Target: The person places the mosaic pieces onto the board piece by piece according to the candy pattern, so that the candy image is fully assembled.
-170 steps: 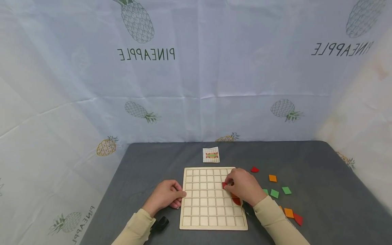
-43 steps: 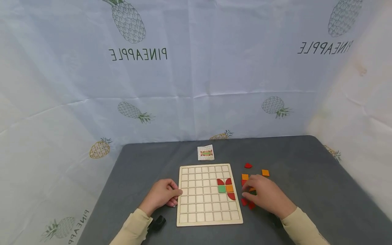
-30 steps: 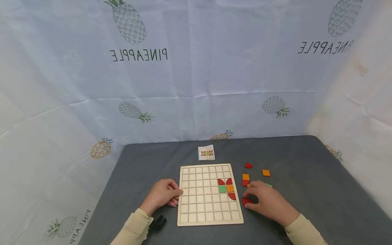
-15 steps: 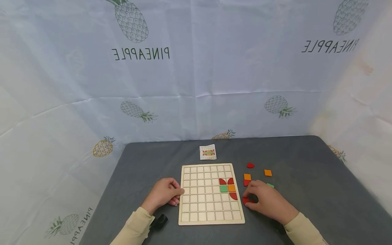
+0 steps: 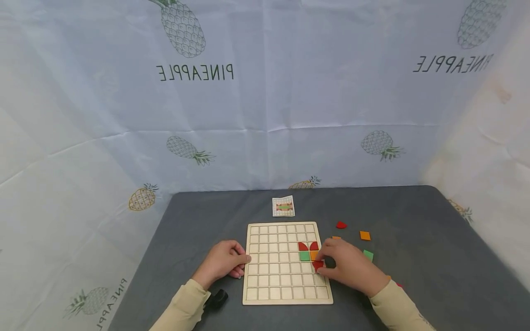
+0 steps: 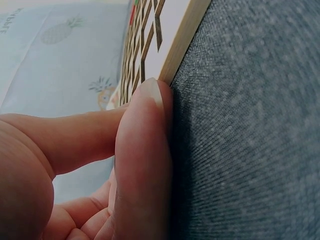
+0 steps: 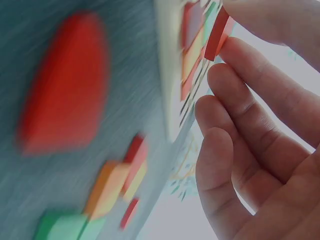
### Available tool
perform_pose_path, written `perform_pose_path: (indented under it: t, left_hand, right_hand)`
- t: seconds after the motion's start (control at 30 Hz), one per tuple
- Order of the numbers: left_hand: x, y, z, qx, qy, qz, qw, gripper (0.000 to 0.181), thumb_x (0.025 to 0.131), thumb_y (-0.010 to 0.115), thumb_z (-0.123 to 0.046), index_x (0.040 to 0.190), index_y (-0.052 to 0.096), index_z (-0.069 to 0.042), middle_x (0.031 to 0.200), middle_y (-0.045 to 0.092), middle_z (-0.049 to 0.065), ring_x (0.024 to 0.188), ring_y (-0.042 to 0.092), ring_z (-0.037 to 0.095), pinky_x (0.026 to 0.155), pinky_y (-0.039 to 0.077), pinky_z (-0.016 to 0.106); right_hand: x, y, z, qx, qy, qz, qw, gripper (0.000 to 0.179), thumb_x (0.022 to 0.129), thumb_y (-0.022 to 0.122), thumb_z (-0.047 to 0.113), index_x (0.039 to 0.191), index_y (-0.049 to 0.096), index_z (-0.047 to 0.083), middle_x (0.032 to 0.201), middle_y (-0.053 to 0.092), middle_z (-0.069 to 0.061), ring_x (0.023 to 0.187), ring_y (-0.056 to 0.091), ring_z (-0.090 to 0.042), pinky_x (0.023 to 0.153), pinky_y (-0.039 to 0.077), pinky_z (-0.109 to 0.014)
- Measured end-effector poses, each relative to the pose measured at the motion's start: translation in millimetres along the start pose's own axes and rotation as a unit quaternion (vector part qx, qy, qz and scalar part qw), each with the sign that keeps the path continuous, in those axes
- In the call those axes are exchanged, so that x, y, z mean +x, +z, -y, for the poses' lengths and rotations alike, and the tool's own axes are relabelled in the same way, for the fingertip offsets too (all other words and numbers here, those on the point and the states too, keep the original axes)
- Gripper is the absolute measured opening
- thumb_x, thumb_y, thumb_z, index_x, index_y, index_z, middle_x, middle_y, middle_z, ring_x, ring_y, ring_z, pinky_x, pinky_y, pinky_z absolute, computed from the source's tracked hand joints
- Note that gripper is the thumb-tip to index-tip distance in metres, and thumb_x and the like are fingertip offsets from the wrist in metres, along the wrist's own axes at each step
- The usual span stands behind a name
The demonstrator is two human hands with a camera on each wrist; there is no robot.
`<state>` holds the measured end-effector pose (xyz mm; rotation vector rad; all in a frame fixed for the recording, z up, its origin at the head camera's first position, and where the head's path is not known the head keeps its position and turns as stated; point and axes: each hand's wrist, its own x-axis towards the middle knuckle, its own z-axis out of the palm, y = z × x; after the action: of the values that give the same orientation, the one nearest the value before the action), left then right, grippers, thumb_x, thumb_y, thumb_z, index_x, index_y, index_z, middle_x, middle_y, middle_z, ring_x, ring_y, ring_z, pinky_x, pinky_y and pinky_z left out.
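1. We see the left hand (image 5: 223,260) pinching the left edge of the pale grid board (image 5: 269,280); in the left wrist view one digit presses the rim.
2. We see the right hand (image 5: 349,266) pinching a red piece (image 7: 217,37) between thumb and finger, above the board's right side. We cannot tell whether that piece touches the board.
3. We find the two hands apart, one on each side of the board.
4. Near the board's right edge we make out a green square (image 5: 304,256) beside an orange square (image 5: 313,255), with two curved red tiles (image 5: 302,247) just beyond them.
5. Right of the board, on the dark table (image 5: 198,220), we see a loose red tile (image 5: 341,225), a loose orange tile (image 5: 365,235) and a loose green tile (image 5: 368,255); the right arm partly hides others.
6. Beyond the board we see a small card (image 5: 283,207) with a coloured grid pattern.
7. Behind everything we see a pineapple-printed cloth (image 5: 265,101) with mirrored lettering.
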<state>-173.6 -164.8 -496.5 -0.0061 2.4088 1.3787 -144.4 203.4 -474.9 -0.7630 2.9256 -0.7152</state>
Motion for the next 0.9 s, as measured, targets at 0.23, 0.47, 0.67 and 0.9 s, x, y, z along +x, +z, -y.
perform_pose_path:
  t: [0.23, 0.47, 0.67, 0.9]
  left_hand:
    - [1.5, 1.7, 1.4, -0.019, 0.009, 0.008, 0.9997, 0.022, 0.093, 0.086, -0.018, 0.098, 0.069, -0.004, 0.075, 0.072, 0.009, 0.059, 0.072, 0.014, 0.057, 0.066, 0.034]
    - [2.5, 1.6, 1.5, -0.020, 0.009, 0.010, 0.9997, 0.023, 0.094, 0.085, -0.018, 0.098, 0.068, -0.004, 0.075, 0.072, 0.009, 0.060, 0.072, 0.014, 0.057, 0.066, 0.034]
    - [0.6, -0.3, 1.1, -0.017, 0.000, 0.005, 0.9998, 0.023, 0.093, 0.085, -0.018, 0.098, 0.068, -0.004, 0.075, 0.072, 0.009, 0.059, 0.072, 0.014, 0.057, 0.066, 0.034]
    - [0.9, -0.3, 1.2, -0.016, -0.004, 0.001, 0.9999, 0.023, 0.093, 0.086, -0.018, 0.098, 0.069, -0.004, 0.074, 0.072, 0.008, 0.059, 0.072, 0.014, 0.056, 0.066, 0.034]
  right_hand:
    - [13.7, 10, 11, 0.010, -0.023, 0.001, 0.9997, 0.016, 0.086, 0.094, 0.025, 0.094, 0.080, 0.024, 0.096, 0.062, 0.015, 0.093, 0.054, -0.004, 0.071, 0.054, -0.022]
    - [18.2, 18, 14, 0.024, -0.023, 0.006, 0.9994, 0.014, 0.088, 0.092, 0.024, 0.094, 0.079, 0.024, 0.089, 0.057, 0.011, 0.087, 0.047, -0.002, 0.066, 0.048, -0.019]
    - [20.9, 22, 16, 0.014, -0.023, 0.005, 0.9996, 0.013, 0.089, 0.091, 0.022, 0.094, 0.080, 0.024, 0.086, 0.055, 0.012, 0.086, 0.045, -0.001, 0.064, 0.045, -0.018]
    - [21.2, 21, 17, 0.003, -0.029, 0.002, 0.9996, 0.012, 0.089, 0.091, 0.019, 0.093, 0.080, 0.024, 0.089, 0.057, 0.012, 0.088, 0.047, -0.002, 0.066, 0.046, -0.018]
